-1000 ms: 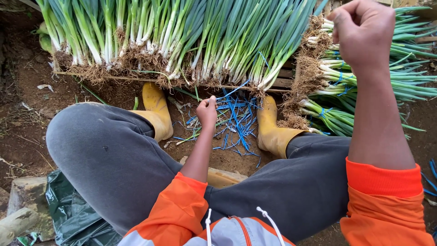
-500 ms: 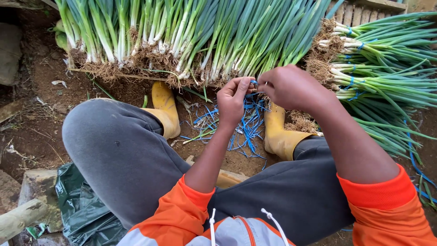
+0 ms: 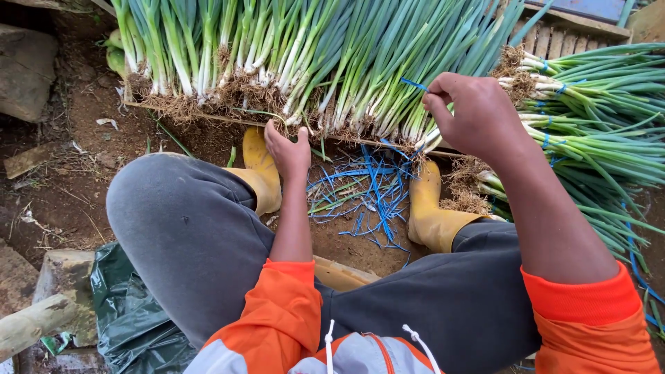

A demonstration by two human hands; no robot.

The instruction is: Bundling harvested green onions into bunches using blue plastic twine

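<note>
We are sitting low on the dirt with our knees apart, and our two yellow boots (image 3: 429, 215) are standing on the ground in front of us. Our right hand (image 3: 474, 114) is curling up and pinching a thin blue tie strip (image 3: 414, 84) between thumb and finger, up over the green onions. Our left hand (image 3: 287, 151) is reaching down to the roots of the loose green onions (image 3: 298, 62), with its fingers partly curled and touching the brown roots; we cannot tell if it is gripping any.

The loose green onions are lying in a long row across a wooden board (image 3: 208, 118), white ends and roots pointing at us. On the right, the tied bunches (image 3: 589, 118) are lying in a pile, with blue ties around their white ends. Between our boots, a heap of blue strips (image 3: 367, 190) is lying on the soil.

A dark green plastic bag (image 3: 125, 312) is crumpling on the ground by our left leg, next to a grey stone (image 3: 59, 277). Our orange sleeves (image 3: 589, 318) are showing at the bottom.
</note>
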